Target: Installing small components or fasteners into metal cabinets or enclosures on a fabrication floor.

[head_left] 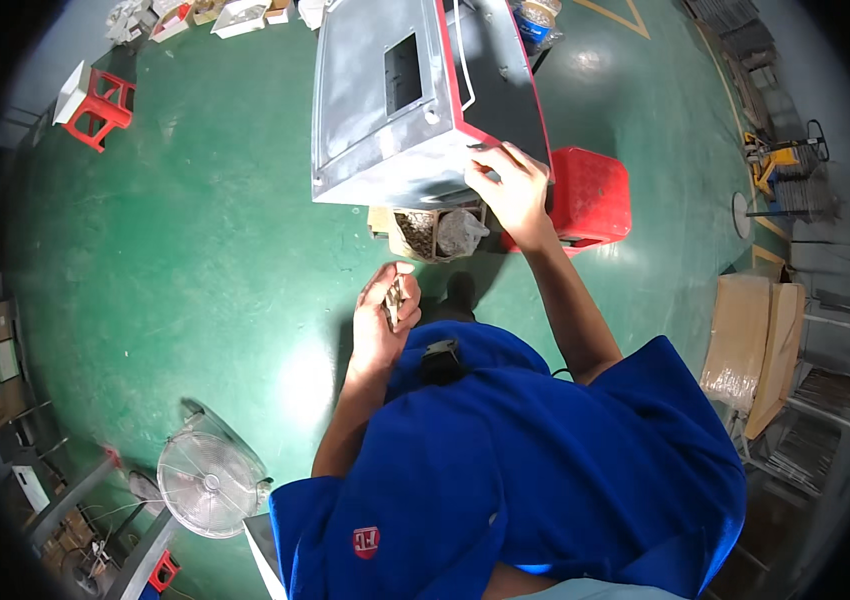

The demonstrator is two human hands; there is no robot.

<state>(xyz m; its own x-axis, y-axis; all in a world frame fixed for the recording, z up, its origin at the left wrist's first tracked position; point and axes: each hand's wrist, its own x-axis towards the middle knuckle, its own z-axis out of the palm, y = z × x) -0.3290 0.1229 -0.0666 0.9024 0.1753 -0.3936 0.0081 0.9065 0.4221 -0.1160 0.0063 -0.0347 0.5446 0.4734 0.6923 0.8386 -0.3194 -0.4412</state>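
Observation:
My left hand (pixel 385 322) is raised in front of my body, its fingers curled around several small brass-coloured metal pieces (pixel 394 300), too small to name exactly. My right hand (pixel 513 190) reaches forward to the near red edge (pixel 475 132) of a large grey metal cabinet (pixel 365 110). Its thumb and forefinger pinch together at that edge; whatever is between them is too small to make out. The cabinet has a rectangular cutout (pixel 404 74) in its grey panel. Below its near end sits an open box (pixel 415 234) of small dark parts with a clear plastic bag (pixel 460 232).
A red plastic stool (pixel 593 195) stands right of the cabinet. Far left is another red stool (pixel 105 108) with a white tray. A round floor fan (pixel 211 483) stands at lower left. Cardboard sheets (pixel 737 340) lean at the right by metal racks. Parts trays (pixel 241 17) line the far edge.

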